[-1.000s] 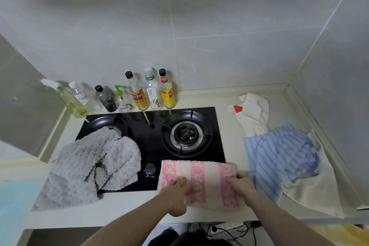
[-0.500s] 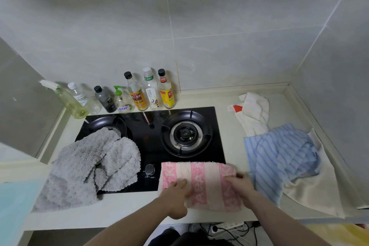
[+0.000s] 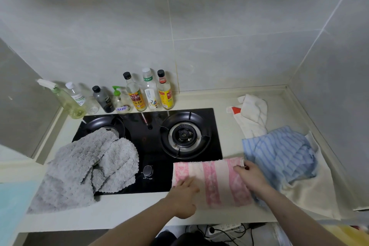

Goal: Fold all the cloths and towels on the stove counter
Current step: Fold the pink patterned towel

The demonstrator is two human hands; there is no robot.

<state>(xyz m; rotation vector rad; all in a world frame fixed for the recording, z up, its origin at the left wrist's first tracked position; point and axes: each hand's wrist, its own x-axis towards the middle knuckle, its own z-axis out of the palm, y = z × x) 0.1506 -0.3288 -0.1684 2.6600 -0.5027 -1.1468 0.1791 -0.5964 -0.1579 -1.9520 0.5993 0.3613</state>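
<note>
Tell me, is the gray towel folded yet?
No. The gray towel lies in a crumpled heap, draped over the left burner and the counter edge, with loose flaps overlapping. Neither hand touches it.

Pump btl (image 3: 120, 100) label: 蓝月亮; green-collar btl (image 3: 150, 91): 东方树叶.

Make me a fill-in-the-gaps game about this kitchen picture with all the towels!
1. Both hands, left hand and right hand, are on the ____ striped towel.
2. The fluffy grey towel partly covers the ____ burner of the stove.
3. The blue striped cloth lies on the ____ side of the stove.

Missing words: pink; left; right
</note>
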